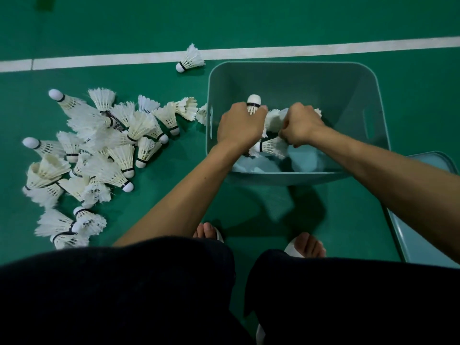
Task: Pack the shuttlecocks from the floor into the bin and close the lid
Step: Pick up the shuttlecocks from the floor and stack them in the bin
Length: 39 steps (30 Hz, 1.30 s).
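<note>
Head view: both hands reach into the open teal bin (293,64). The left hand (240,123) curls round a white feathered shuttlecock (254,102), dark-banded cork up. The right hand (302,125) clutches a feathery bunch (273,120). A pile (99,150) lies on the green floor (348,26) left of the bin, with a stray (190,59) on the white line (323,48). The lid (423,207) lies to the right.

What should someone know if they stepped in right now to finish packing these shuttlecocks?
Left hand: over the bin, grips a shuttlecock, cork up.
Right hand: beside it, grips more shuttlecocks.
Done: only a handful are in the bin.
Left: the big pile on the floor, one stray by the white line, then the lid lying right of the bin.
</note>
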Available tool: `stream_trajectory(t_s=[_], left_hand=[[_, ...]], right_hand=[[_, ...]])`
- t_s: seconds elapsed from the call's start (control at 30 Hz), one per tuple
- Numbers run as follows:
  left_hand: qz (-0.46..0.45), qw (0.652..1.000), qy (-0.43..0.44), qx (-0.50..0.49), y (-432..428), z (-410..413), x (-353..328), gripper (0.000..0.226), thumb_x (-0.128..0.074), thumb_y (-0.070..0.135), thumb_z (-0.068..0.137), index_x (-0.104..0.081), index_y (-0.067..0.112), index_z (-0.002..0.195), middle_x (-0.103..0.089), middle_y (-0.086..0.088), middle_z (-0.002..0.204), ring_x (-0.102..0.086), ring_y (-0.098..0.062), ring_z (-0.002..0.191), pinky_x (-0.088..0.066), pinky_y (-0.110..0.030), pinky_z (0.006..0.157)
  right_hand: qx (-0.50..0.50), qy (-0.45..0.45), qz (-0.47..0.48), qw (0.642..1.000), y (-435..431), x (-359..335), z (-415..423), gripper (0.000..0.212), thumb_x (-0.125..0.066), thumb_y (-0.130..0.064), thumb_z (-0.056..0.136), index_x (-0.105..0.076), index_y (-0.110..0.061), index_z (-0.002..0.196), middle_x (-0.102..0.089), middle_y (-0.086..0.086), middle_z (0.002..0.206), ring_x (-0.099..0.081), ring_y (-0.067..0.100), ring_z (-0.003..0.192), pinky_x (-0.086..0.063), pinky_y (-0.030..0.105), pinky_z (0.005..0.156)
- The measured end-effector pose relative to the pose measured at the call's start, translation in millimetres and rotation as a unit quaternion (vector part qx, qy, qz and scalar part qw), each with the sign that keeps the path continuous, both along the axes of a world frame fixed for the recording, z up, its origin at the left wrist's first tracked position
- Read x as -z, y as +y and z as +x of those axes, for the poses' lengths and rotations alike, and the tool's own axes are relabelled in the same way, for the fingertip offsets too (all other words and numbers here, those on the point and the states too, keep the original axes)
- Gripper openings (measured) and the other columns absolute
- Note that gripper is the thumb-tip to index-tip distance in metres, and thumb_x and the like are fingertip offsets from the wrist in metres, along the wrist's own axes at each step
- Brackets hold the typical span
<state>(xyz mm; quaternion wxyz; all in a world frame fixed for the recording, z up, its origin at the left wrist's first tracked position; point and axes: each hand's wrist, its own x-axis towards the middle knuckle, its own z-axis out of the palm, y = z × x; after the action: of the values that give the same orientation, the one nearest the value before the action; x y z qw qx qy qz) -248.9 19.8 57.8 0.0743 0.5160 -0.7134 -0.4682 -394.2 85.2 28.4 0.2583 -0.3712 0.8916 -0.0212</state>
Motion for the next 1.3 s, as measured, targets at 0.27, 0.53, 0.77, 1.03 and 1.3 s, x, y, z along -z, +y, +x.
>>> stream_trajectory(t_s=[0.27,0.53,0.77,1.03,1.3], left_hand=[[0.087,0.986,0.085,-0.11,-1,-1,-2,0.043,-0.05,0.057,0.096,-0.063,0.017,0.084,-0.067,-0.004,0.087,-0.064,-0.034,0.099,-0.047,-0.041,0.087],[0.25,0.938,0.143,-0.191,-1,1,-4,0.055,-0.053,0.047,0.104,-0.049,0.008,0.142,-0.062,0.001,0.11,-0.06,-0.018,0.102,-0.041,-0.027,0.085],[0.285,0.93,0.153,-0.175,16,-2,-8,0.034,-0.072,0.035,0.095,-0.066,0.004,0.109,-0.068,-0.005,0.086,-0.065,-0.014,0.064,-0.058,-0.02,0.053],[0.071,0.996,-0.053,0.005,8,11,-7,0.033,-0.056,0.025,0.096,-0.044,0.012,0.068,-0.046,-0.002,0.066,-0.042,-0.018,0.058,-0.031,-0.029,0.051],[-0.042,0.92,-0.271,0.279,10,11,3,0.012,-0.046,-0.003,0.094,-0.053,0.003,0.101,-0.055,-0.013,0.095,-0.055,-0.027,0.083,-0.044,-0.033,0.073]], right_hand=[[0.118,-0.048,-0.079,0.989,-26,35,22,0.017,-0.073,-0.017,0.084,-0.062,-0.007,0.075,-0.066,0.012,0.084,-0.062,0.03,0.081,-0.044,0.033,0.068],[0.287,-0.253,-0.137,0.914,8,-16,-6,0.038,-0.057,-0.034,0.092,-0.073,0.0,0.094,-0.078,0.014,0.076,-0.073,0.025,0.056,-0.058,0.029,0.052],[0.286,-0.421,-0.168,0.844,31,-66,21,0.028,-0.084,-0.031,0.08,-0.072,-0.008,0.091,-0.078,0.008,0.081,-0.073,0.018,0.066,-0.056,0.024,0.06],[0.273,-0.113,-0.111,0.949,25,-34,-3,0.008,-0.064,-0.004,0.089,-0.066,0.001,0.093,-0.071,0.015,0.09,-0.073,0.025,0.056,-0.057,0.03,0.047],[0.259,-0.142,-0.015,0.955,-1,1,7,0.003,-0.062,0.001,0.093,-0.062,-0.002,0.092,-0.069,0.014,0.086,-0.069,0.024,0.054,-0.057,0.028,0.046]])
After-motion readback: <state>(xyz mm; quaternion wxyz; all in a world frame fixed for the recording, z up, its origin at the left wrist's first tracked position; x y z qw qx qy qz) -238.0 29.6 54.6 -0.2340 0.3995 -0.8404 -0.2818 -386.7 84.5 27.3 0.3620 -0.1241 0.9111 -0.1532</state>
